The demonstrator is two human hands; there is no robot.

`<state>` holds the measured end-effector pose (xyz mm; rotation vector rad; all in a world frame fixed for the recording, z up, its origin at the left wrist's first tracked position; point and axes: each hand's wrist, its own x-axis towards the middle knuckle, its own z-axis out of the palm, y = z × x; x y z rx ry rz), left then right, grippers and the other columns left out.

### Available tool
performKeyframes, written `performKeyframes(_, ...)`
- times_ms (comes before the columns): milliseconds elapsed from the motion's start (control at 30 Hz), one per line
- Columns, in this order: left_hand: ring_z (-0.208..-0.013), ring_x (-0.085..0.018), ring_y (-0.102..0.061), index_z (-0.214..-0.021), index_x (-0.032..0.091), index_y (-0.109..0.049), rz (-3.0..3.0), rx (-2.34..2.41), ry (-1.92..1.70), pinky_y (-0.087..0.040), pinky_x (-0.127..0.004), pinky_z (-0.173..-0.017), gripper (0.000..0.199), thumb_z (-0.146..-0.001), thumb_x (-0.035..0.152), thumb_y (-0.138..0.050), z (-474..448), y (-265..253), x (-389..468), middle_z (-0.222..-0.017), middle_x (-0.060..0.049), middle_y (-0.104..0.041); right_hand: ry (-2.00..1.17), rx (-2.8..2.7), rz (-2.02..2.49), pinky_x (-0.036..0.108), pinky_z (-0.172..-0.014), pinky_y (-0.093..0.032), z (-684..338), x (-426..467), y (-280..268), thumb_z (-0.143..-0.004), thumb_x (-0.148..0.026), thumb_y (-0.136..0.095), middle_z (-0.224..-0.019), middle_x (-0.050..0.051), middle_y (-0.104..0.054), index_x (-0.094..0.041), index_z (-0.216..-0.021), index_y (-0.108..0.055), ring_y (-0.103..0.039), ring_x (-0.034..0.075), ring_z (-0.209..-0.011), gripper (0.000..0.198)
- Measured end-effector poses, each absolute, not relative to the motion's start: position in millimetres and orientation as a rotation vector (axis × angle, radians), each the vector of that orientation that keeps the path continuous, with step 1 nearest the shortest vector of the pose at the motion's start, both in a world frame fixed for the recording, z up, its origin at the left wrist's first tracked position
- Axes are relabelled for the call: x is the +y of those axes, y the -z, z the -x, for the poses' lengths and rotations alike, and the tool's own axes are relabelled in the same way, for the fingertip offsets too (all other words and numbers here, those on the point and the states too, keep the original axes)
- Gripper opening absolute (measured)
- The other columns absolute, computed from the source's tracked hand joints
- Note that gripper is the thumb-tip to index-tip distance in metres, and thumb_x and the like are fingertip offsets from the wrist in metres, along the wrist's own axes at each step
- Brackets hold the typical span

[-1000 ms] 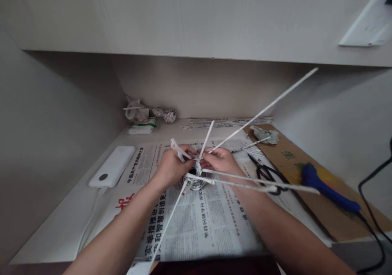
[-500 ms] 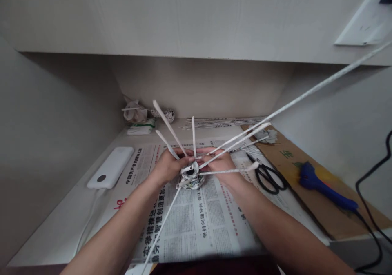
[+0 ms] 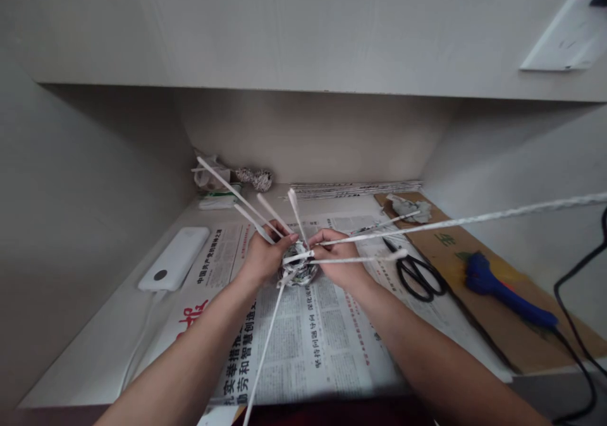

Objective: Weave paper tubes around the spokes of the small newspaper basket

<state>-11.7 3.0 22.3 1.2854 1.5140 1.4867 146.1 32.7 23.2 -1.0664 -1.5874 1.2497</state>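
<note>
Between my hands is a small round weave of rolled newspaper, with several pale paper sticks fanning out from it. My left hand is closed on the weave's left side, its thumb against the upper rim near the stick bases. My right hand pinches a long paper strand close to the weave; the strand runs far off to the right. One shorter stick lies across my right fingers. Another strand hangs down from the weave toward the front edge. My fingertips behind the weave are partly hidden.
Newspaper covers the desk. A white power bank with a cable lies left. On the right are black-handled scissors and a blue glue gun on cardboard. Paper sticks and plastic bags lie at the back.
The long strand on the right has swung down from a steep slant to nearly level. Several upright sticks now lean further left. My right hand has shifted on the strand.
</note>
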Motion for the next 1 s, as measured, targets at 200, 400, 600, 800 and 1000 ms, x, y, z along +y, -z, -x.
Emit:
performKeyframes(200, -0.064, -0.017, -0.059, -0.072, 0.015, -0.063, -1.301, 1.513, -1.574, -0.045, -0.026, -0.061, 0.016, -0.07, 0.029, -0.071, 11.0, -21.0, 4.6, -0.065, -0.002, -0.064, -1.315, -1.546, 1.036, 0.027, -0.063, -0.048, -144.6, 35.6, -19.2, -0.065, -0.02, -0.061, -0.07, 0.001, -0.069, -0.019, -0.074, -0.067, -0.063, 0.017, -0.066, 0.011)
performKeyframes(400, -0.065, -0.018, -0.06, -0.069, 0.014, -0.064, -1.328, 1.615, -1.543, -0.045, -0.027, -0.062, 0.012, -0.07, 0.026, -0.069, 7.2, -26.5, 2.7, -0.064, -0.003, -0.064, -1.361, -1.531, 1.005, 0.03, -0.066, -0.049, -144.4, 43.3, -4.4, -0.069, -0.026, -0.062, -0.074, 0.002, -0.069, -0.018, -0.078, -0.067, -0.065, 0.019, -0.072, 0.013)
performKeyframes(600, -0.064, -0.017, -0.059, -0.068, 0.015, -0.062, -1.355, 1.622, -1.568, -0.045, -0.026, -0.061, 0.011, -0.072, 0.024, -0.067, 7.5, -26.2, 3.0, -0.061, 0.0, -0.061, -1.46, -1.45, 0.933, 0.031, -0.067, -0.05, -139.8, 40.9, -4.7, -0.07, -0.035, -0.069, -0.077, 0.004, -0.071, -0.017, -0.084, -0.068, -0.066, 0.021, -0.074, 0.023)
performKeyframes(800, -0.073, -0.017, -0.063, -0.081, 0.017, -0.065, -1.461, 1.485, -1.463, -0.048, -0.027, -0.07, 0.01, -0.076, 0.025, -0.065, 12.0, -22.0, 2.6, -0.074, -0.002, -0.068, -1.269, -1.441, 0.912, 0.031, -0.067, -0.049, -136.7, 35.6, -5.5, -0.071, -0.039, -0.072, -0.072, 0.004, -0.069, -0.017, -0.079, -0.068, -0.064, 0.02, -0.07, 0.023)
performKeyframes(1000, -0.073, -0.018, -0.062, -0.077, 0.017, -0.065, -1.54, 1.411, -1.373, -0.047, -0.027, -0.07, 0.008, -0.076, 0.025, -0.065, 14.4, -27.8, -0.1, -0.074, -0.003, -0.068, -1.193, -1.479, 0.853, 0.026, -0.057, -0.043, -138.5, 35.0, -4.3, -0.077, -0.037, -0.068, -0.065, 0.0, -0.063, -0.018, -0.076, -0.063, -0.057, 0.015, -0.06, 0.019)
